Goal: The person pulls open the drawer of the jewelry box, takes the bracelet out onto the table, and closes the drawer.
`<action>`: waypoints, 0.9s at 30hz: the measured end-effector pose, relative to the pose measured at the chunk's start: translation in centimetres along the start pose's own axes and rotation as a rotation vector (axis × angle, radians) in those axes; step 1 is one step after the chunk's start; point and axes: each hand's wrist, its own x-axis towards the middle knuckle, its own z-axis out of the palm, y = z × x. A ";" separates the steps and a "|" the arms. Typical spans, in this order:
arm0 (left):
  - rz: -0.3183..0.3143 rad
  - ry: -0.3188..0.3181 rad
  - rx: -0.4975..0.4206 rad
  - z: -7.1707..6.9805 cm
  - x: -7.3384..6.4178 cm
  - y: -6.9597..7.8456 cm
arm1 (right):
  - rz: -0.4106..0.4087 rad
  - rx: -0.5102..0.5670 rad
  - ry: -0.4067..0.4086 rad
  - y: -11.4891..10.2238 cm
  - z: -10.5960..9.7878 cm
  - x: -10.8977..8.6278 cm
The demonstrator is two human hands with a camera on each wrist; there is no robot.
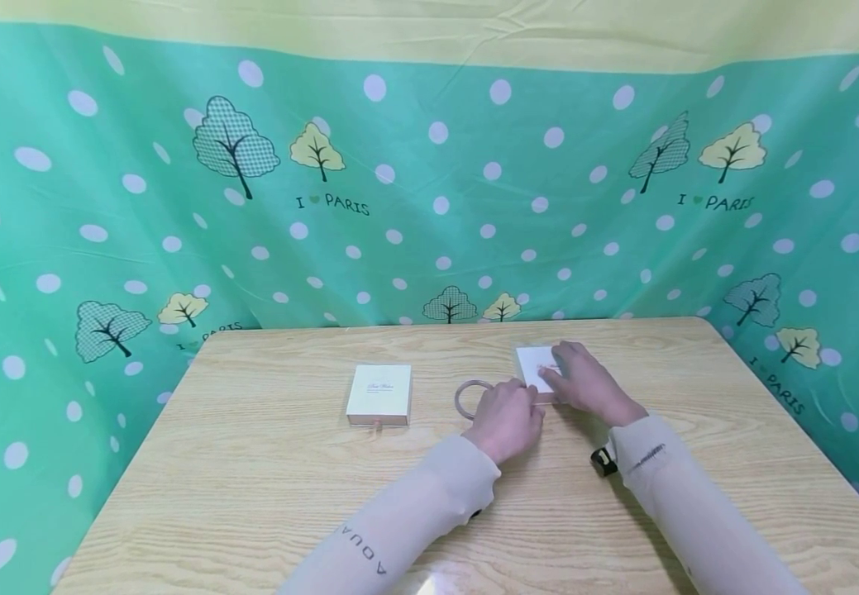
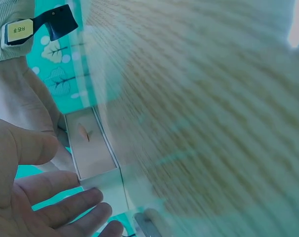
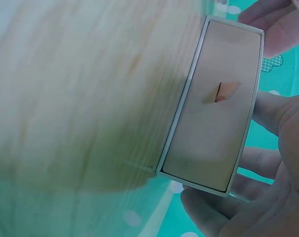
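A flat white box with print on its lid lies toward the right of the tabletop. My right hand grips it, thumb over the top and fingers around the far right side. In the right wrist view, the box's pinkish drawer front shows a small pull tab; the drawer sits flush in its sleeve. My left hand is at the box's left corner, its fairly straight fingers against the side. Beside that hand lies a purplish-grey ring, partly covered by it.
A second white box with a tab at its front lies left of the ring. The wooden table reaches back to a green dotted curtain. A black wrist mount sits below the right sleeve.
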 end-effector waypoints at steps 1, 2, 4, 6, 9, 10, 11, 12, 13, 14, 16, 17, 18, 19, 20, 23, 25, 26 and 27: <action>0.002 0.000 0.003 0.0 0.0 0.0 | -0.004 0.000 0.000 0.0 0.0 0.0; 0.002 -0.001 0.004 0.0 -0.1 0.0 | -0.006 0.001 0.000 0.0 0.0 -0.1; 0.003 -0.001 0.005 0.1 -0.1 0.0 | -0.006 0.006 0.000 -0.1 0.0 -0.2; 0.005 0.003 0.003 0.1 -0.2 0.0 | -0.013 0.006 0.002 -0.1 0.0 -0.3; 0.012 0.012 -0.005 0.1 -0.3 0.0 | -0.021 0.006 0.010 0.0 0.0 -0.4; 0.016 0.015 -0.005 0.1 -0.3 0.0 | -0.025 0.005 0.011 0.0 0.0 -0.5; 0.020 0.019 -0.007 0.1 -0.4 0.0 | -0.029 0.001 0.012 0.1 0.0 -0.5; 0.024 0.020 -0.006 0.1 -0.4 0.1 | -0.032 0.000 0.012 0.1 0.1 -0.5; 0.028 0.021 -0.002 0.1 -0.4 0.1 | -0.033 0.000 0.012 0.2 0.1 -0.6; 0.030 0.021 0.001 0.1 -0.5 0.1 | -0.035 0.000 0.011 0.2 0.1 -0.6; 0.032 0.020 0.010 0.1 -0.5 0.1 | -0.037 -0.003 0.010 0.2 0.1 -0.7; 0.033 0.021 0.012 0.1 -0.5 0.1 | -0.039 -0.002 0.009 0.2 0.1 -0.8; 0.033 0.019 0.015 0.1 -0.6 0.1 | -0.041 0.000 0.009 0.2 0.1 -0.8; 0.032 0.019 0.015 0.1 -0.6 0.1 | -0.041 0.000 0.009 0.2 0.1 -0.8; 0.032 0.019 0.015 0.2 -0.6 0.1 | -0.042 0.002 0.011 0.2 0.1 -0.9; 0.035 0.025 0.010 0.2 -0.7 0.2 | -0.042 0.007 0.013 0.2 0.1 -1.0; 0.039 0.028 0.011 0.2 -0.8 0.2 | -0.039 0.012 0.013 0.1 0.1 -1.1; 0.043 0.032 0.011 0.2 -0.8 0.2 | -0.035 0.015 0.013 0.1 0.1 -1.1; 0.045 0.034 0.007 0.2 -0.8 0.2 | -0.034 0.017 0.012 0.2 0.1 -1.2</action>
